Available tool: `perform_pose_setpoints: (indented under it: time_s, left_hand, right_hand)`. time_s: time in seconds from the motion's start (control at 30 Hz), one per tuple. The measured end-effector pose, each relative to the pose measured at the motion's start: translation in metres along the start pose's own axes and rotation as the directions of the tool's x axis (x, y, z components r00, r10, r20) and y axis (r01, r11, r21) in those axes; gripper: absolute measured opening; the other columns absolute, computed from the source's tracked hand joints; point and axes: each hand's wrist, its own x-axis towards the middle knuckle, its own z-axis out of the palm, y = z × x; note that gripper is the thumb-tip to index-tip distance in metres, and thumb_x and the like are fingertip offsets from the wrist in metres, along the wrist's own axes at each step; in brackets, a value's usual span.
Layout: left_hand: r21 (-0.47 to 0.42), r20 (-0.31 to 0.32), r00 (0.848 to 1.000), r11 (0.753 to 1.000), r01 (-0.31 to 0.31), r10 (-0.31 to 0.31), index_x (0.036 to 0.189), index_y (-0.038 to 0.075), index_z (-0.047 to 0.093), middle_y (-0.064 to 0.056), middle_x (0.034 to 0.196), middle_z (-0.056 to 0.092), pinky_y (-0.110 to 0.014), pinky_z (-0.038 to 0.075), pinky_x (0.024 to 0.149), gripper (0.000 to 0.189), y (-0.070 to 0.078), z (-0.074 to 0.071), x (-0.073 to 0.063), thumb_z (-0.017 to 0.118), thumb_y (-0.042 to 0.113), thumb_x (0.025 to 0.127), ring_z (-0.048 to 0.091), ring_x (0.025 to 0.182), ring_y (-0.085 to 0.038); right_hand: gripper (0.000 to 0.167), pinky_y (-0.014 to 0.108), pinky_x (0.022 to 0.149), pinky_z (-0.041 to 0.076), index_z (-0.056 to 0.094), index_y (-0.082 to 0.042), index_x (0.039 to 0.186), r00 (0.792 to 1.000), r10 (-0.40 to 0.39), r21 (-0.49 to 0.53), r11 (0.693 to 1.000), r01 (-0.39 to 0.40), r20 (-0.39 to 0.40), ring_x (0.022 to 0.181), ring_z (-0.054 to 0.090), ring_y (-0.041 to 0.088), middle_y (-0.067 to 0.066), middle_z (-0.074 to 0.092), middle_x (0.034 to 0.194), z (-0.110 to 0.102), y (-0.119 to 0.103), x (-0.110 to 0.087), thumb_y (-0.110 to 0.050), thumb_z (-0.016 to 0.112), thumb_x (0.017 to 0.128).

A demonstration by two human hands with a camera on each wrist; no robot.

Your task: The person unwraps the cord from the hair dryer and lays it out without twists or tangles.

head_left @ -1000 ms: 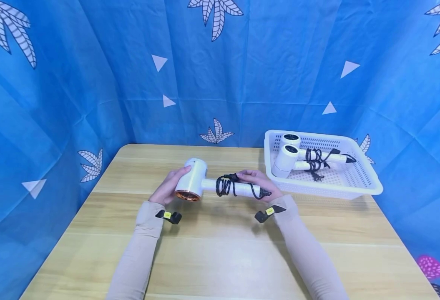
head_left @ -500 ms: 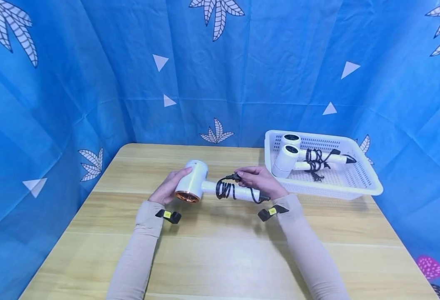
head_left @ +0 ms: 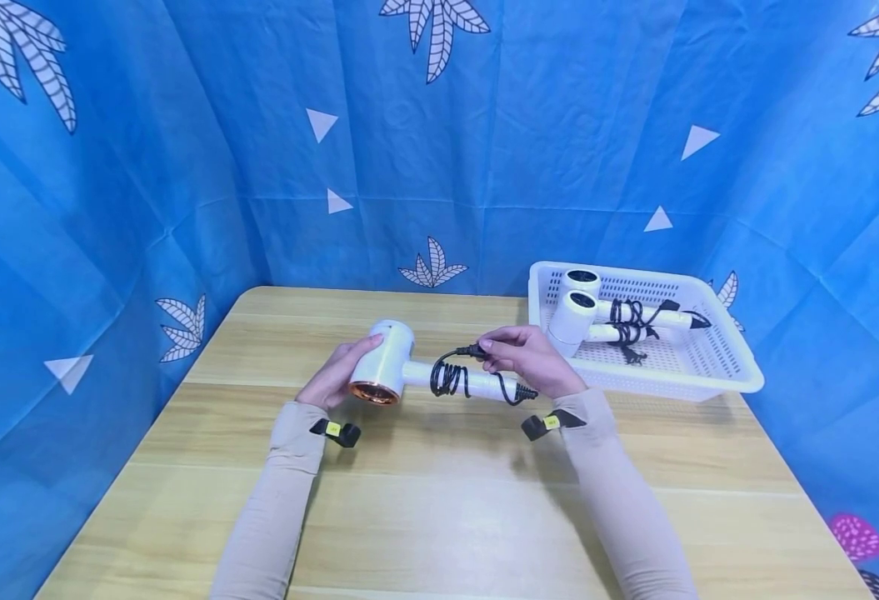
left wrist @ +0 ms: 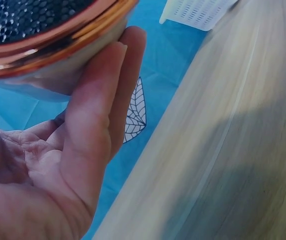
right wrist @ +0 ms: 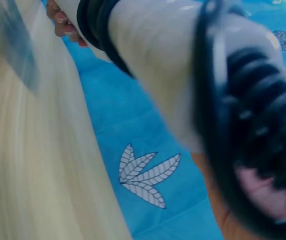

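Observation:
A white hair dryer (head_left: pixel 387 360) with a copper-coloured ring lies sideways above the table, its handle pointing right. My left hand (head_left: pixel 337 373) grips its barrel from the left; in the left wrist view the fingers (left wrist: pixel 95 105) curve up against the body beside the copper ring (left wrist: pixel 58 55). Black cord (head_left: pixel 450 379) is wound round the handle. Between thumb and fingertips, my right hand (head_left: pixel 535 362) pinches the plug (head_left: pixel 475 351) just above the handle. The right wrist view has the handle (right wrist: pixel 153 65) and the ribbed cord sleeve (right wrist: pixel 263 105) close up, hiding most of that hand.
At the back right of the wooden table (head_left: pixel 446 517) stands a white perforated basket (head_left: pixel 656 382). Inside it lie two more white hair dryers, a nearer one (head_left: pixel 570 323) and a farther one (head_left: pixel 660 314), both with wrapped cords. Blue patterned cloth (head_left: pixel 439 150) surrounds the table.
My right hand has shifted slightly right and up from the handle, drawing the plug with it and raising a loop of cord. The left hand and hair dryer have barely moved.

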Motion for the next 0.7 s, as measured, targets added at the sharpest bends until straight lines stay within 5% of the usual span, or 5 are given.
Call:
perform_pose_setpoints:
  time_s: [0.7]
  left_hand:
    - [-0.007,-0.038,0.999,1.000,0.010,-0.010,0.147,-0.003,0.046,0.001,0.105,0.070,-0.028,0.061,0.084,0.076,0.000,-0.003,0.000,0.050,0.058,0.103,0.071,0.094,-0.013]
  right_hand:
    - [0.032,0.031,0.078,0.064,0.065,0.013,0.120,0.999,-0.041,-0.154,0.987,0.038,-0.011,0.078,0.075,0.015,0.002,0.078,0.092,0.014,-0.023,-0.015,-0.007,0.070,0.096]
